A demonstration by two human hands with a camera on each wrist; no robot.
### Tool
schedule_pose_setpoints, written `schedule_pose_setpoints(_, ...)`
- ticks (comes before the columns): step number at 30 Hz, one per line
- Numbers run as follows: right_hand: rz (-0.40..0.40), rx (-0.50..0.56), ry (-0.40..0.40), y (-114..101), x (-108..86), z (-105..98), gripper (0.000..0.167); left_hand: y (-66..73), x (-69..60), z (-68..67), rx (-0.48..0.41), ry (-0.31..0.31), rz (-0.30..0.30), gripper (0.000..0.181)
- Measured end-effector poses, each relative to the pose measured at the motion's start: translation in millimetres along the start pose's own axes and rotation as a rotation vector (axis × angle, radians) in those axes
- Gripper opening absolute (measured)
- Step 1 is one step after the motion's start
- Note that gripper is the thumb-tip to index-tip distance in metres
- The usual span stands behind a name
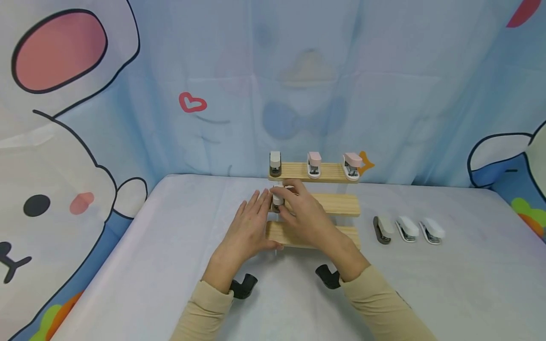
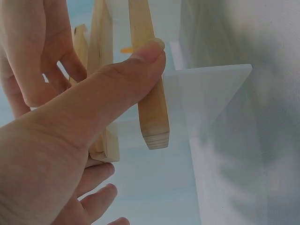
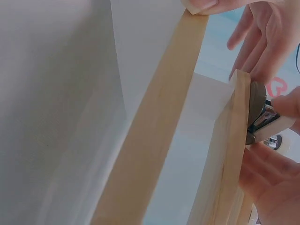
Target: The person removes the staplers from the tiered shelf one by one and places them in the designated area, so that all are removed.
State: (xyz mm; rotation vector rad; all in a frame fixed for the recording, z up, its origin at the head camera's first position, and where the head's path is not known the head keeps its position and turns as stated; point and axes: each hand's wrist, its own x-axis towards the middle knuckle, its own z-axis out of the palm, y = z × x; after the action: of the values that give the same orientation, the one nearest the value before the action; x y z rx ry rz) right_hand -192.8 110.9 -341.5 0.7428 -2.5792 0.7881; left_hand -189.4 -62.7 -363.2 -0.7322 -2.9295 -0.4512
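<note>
A small stapler (image 1: 277, 199) with a light top and dark base stands at the left end of the middle wooden shelf (image 1: 337, 204). My right hand (image 1: 304, 215) holds it between thumb and fingers; the right wrist view shows the same stapler (image 3: 262, 117) on the board's edge. Beside it, my left hand (image 1: 251, 225) lies along the rack's left end with fingers stretched out. Its thumb (image 2: 122, 77) rests on the front of the lowest wooden shelf (image 2: 154, 117).
On the top shelf (image 1: 294, 170) stand a grey-and-white stapler (image 1: 275, 163), a pink stapler (image 1: 314, 165) and another pink stapler (image 1: 351, 166). Right of the rack, a dark-based stapler (image 1: 384, 229) and two white staplers (image 1: 407, 228) lie on the white tabletop (image 1: 426, 284). A printed curtain hangs behind.
</note>
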Motion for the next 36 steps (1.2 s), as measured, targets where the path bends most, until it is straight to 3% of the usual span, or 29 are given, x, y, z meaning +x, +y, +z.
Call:
schedule_pose_setpoints(23,0.007,-0.075,0.021,2.5,-6.6,-3.6,0.046,0.7,-0.8,-0.2,-0.005,0.01,0.011,0.121)
schedule_pose_setpoints(31,-0.046,-0.066,0.102,6.8,-12.9,-9.5,0.046,0.7,-1.0,-0.7,-0.003,0.02,0.018,0.121)
schedule_pose_setpoints(36,-0.031,-0.079,0.119,8.9,-18.9,-17.3,0.048,0.3,-0.9,-0.6,0.006,0.024,0.019,0.12)
